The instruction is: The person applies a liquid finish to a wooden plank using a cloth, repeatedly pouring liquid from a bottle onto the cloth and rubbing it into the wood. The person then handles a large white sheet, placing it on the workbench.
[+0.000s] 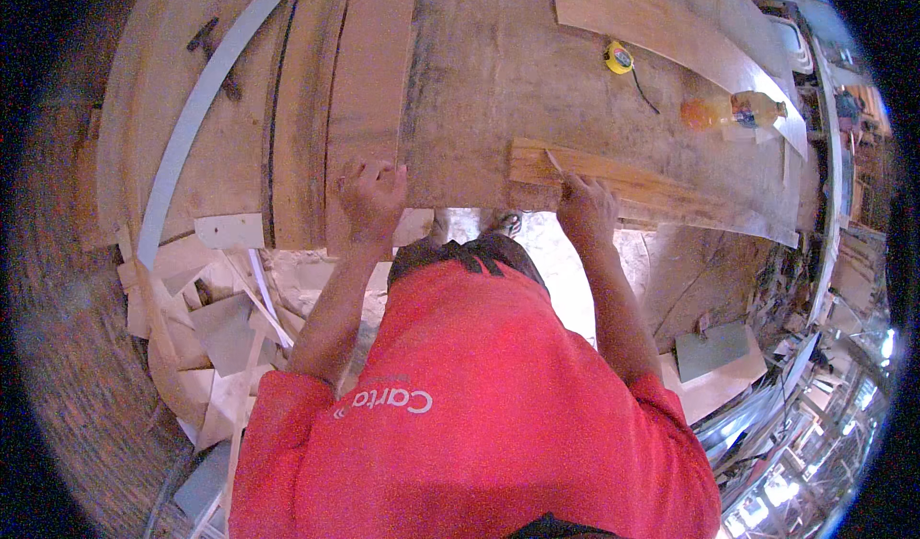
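Observation:
My left hand (372,197) rests, fingers curled, on the pinkish board (369,69) near the bench's front edge; whether it grips something I cannot make out. My right hand (586,204) is closed on a thin pale stick (552,162), held over a narrow orange-grained plank (661,194) lying along the same edge. Beyond that plank are a yellow tape measure (619,57) with a dark strap and a plastic bottle (757,109) with orange contents.
A long pale curved strip (206,89) and a dark tool (203,36) lie on the wooden bench (470,69) at left. A pale panel (652,7) crosses the back right. Offcuts (225,333) are piled below at both sides, around my legs.

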`<state>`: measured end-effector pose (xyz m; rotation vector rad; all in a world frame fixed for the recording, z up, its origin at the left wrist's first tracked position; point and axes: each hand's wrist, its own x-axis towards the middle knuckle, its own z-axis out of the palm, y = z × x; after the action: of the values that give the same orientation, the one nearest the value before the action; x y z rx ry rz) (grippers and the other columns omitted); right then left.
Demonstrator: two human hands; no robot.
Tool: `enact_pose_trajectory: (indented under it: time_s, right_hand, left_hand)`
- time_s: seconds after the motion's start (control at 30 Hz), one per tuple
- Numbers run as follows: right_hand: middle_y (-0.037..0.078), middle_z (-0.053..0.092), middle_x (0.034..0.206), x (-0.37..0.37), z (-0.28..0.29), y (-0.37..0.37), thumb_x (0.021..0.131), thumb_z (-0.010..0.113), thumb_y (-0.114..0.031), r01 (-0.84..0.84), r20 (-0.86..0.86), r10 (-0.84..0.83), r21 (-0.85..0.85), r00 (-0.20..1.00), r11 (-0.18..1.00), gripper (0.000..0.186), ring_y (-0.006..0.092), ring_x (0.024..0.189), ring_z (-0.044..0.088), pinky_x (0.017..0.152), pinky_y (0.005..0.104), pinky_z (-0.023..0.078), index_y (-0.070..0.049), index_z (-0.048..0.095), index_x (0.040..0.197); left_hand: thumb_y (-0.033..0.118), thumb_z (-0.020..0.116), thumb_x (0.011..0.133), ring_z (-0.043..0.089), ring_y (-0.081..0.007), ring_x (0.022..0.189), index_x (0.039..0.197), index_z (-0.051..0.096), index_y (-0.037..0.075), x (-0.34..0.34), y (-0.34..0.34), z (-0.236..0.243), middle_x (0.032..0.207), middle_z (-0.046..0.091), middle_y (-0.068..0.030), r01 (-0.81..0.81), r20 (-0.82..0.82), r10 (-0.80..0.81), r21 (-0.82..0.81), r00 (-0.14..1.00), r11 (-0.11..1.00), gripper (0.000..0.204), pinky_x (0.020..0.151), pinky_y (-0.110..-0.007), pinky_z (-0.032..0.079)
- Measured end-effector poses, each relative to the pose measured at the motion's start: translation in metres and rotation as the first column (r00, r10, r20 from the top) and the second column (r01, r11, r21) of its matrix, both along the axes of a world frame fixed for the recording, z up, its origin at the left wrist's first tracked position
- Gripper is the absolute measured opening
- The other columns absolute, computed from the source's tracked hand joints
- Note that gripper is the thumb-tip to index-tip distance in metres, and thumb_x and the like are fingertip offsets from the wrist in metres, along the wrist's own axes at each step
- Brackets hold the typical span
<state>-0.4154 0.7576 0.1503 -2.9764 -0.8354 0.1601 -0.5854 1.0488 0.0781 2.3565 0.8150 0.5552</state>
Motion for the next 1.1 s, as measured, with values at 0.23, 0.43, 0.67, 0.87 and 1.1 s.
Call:
enact_pose_trajectory:
  time_s: [0.23, 0.43, 0.67, 0.87, 1.1]
  right_hand:
    - [0.012, 0.074, 0.098, -0.032, -0.012, 0.016, 0.087, 0.061, -0.01, -0.181, -0.133, 0.193, 0.097, 0.972, 0.979, 0.03, 0.0376, 0.097, 0.069, 0.087, 0.0545, 0.051, -0.016, 0.077, 0.112]
    - [0.005, 0.074, 0.111, -0.005, 0.001, -0.023, 0.088, 0.068, -0.011, 0.064, 0.006, -0.065, 0.112, 0.998, 0.992, 0.035, 0.0327, 0.1, 0.069, 0.09, 0.0497, 0.051, -0.02, 0.075, 0.122]
    - [0.002, 0.073, 0.114, 0.011, -0.017, -0.055, 0.085, 0.07, -0.009, -0.042, 0.165, 0.039, 0.012, 0.985, 0.999, 0.034, 0.029, 0.106, 0.066, 0.088, 0.0467, 0.052, -0.019, 0.077, 0.117]
    - [0.02, 0.074, 0.093, 0.033, -0.016, -0.046, 0.096, 0.062, -0.022, 0.202, -0.025, -0.201, 0.03, 0.979, 0.979, 0.022, 0.0416, 0.086, 0.071, 0.078, 0.0546, 0.055, -0.01, 0.076, 0.108]
    - [0.024, 0.072, 0.084, -0.004, 0.008, 0.039, 0.091, 0.067, -0.024, 0.024, -0.136, -0.01, 0.108, 0.991, 0.994, 0.023, 0.0451, 0.079, 0.071, 0.073, 0.0551, 0.057, -0.009, 0.077, 0.104]
  left_hand:
    - [0.029, 0.079, 0.086, 0.067, -0.0352, 0.09, 0.092, 0.073, 0.008, -0.006, 0.002, -0.003, 0.091, 0.071, -0.0116, -0.005, 0.05, 0.002, 0.049, 0.999, 0.999, 0.023, 0.079, -0.048, 0.053]
    - [0.03, 0.08, 0.086, 0.068, -0.0338, 0.088, 0.095, 0.074, 0.006, -0.019, -0.001, -0.01, 0.092, 0.071, -0.0135, -0.075, -0.007, 0.075, -0.098, 0.997, 0.992, 0.026, 0.077, -0.047, 0.053]
    - [0.034, 0.08, 0.086, 0.066, -0.0329, 0.098, 0.092, 0.075, 0.012, -0.016, -0.001, -0.002, 0.092, 0.069, -0.0109, -0.049, -0.101, 0.053, 0.043, 0.993, 0.998, 0.023, 0.095, -0.053, 0.043]
    - [0.034, 0.079, 0.086, 0.065, -0.0323, 0.1, 0.088, 0.075, 0.013, -0.016, 0.001, -0.001, 0.093, 0.069, -0.0091, -0.078, -0.086, 0.086, 0.096, 0.993, 0.992, 0.021, 0.097, -0.053, 0.042]
    - [0.033, 0.077, 0.087, 0.066, -0.0357, 0.092, 0.088, 0.074, 0.012, -0.017, 0.004, 0.001, 0.095, 0.071, -0.0116, 0.069, -0.064, -0.059, 0.18, 0.996, 0.981, 0.021, 0.092, -0.057, 0.047]
